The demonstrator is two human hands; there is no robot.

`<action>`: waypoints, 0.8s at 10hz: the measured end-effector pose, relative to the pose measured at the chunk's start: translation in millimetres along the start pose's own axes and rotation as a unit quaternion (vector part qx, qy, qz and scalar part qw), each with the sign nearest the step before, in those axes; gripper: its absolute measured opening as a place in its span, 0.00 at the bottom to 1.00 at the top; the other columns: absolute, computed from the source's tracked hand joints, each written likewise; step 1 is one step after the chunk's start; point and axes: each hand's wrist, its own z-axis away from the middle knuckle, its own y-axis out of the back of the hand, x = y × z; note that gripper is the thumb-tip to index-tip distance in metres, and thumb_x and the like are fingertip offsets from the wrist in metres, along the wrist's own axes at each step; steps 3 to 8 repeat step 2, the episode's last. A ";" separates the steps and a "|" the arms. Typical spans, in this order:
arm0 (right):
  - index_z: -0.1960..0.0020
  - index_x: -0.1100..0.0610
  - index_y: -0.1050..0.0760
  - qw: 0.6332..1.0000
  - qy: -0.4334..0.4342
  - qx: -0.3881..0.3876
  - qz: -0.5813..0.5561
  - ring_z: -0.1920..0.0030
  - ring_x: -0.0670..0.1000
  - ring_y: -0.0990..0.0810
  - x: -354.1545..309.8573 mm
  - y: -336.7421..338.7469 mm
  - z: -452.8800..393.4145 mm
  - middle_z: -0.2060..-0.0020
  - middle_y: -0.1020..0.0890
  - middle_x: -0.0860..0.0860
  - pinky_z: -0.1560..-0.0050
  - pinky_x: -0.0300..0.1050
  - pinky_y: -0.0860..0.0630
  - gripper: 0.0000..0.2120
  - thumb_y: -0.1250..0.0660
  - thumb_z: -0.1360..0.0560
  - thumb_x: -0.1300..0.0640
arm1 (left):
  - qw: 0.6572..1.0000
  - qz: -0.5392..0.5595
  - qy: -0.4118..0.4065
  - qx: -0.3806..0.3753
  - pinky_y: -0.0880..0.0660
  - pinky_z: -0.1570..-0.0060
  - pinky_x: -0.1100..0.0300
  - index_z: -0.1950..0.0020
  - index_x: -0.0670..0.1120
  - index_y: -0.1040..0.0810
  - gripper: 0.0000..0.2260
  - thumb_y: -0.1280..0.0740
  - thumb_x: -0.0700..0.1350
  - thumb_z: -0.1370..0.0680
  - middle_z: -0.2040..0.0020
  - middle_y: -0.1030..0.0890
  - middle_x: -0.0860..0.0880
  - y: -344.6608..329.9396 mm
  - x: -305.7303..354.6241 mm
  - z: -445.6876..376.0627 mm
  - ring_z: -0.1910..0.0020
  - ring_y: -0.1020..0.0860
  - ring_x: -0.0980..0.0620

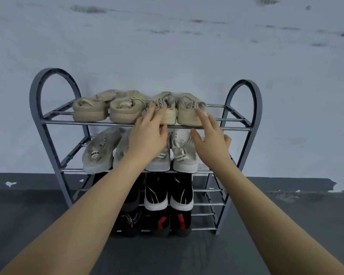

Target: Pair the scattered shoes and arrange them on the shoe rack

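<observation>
A grey metal shoe rack (48,122) with several tiers stands against the wall. Its top tier holds two beige pairs, heels toward me: a chunky pair (88,109) on the left and a sneaker pair (189,114) on the right. My left hand (149,135) reaches to the left sneaker's heel with fingertips touching it, fingers apart. My right hand (211,139) hovers spread by the right sneaker's heel, index finger touching it. The second tier carries whitish shoes (185,155), partly hidden by my hands. Black shoes (182,193) fill the lower tiers.
A pale, stained wall (167,46) rises right behind the rack. The floor (28,215) is dark grey, with paint chips along the wall's base. The rack's curved side arches (254,92) stand up at both ends of the top tier.
</observation>
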 end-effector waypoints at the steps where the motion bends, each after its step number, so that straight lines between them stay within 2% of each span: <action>1: 0.30 0.45 0.38 0.998 -0.004 0.036 -0.046 0.31 0.51 0.34 2.8 10.4 6.4 0.30 0.32 0.50 0.32 0.54 0.47 0.20 0.42 0.21 0.51 | 0.999 0.019 0.001 0.035 0.35 0.34 0.46 0.28 0.49 0.35 0.22 0.39 0.45 0.22 0.26 0.37 0.47 3.7 1.9 1.1 0.30 0.36 0.41; 2: 0.34 0.50 0.31 0.992 -0.013 0.079 -0.093 0.39 0.52 0.27 -8.8 48.5 -5.2 0.37 0.26 0.50 0.34 0.57 0.36 0.17 0.41 0.22 0.51 | 0.996 0.057 0.029 0.056 0.35 0.33 0.49 0.33 0.44 0.29 0.18 0.39 0.44 0.23 0.31 0.29 0.46 27.9 12.7 -13.6 0.32 0.32 0.46; 8: 0.34 0.50 0.31 0.992 -0.013 0.079 -0.093 0.39 0.52 0.27 -8.8 48.5 -5.2 0.37 0.26 0.50 0.34 0.57 0.36 0.17 0.41 0.22 0.51 | 0.996 0.057 0.029 0.056 0.35 0.33 0.49 0.33 0.44 0.29 0.18 0.39 0.44 0.23 0.31 0.29 0.46 27.9 12.7 -13.6 0.32 0.32 0.46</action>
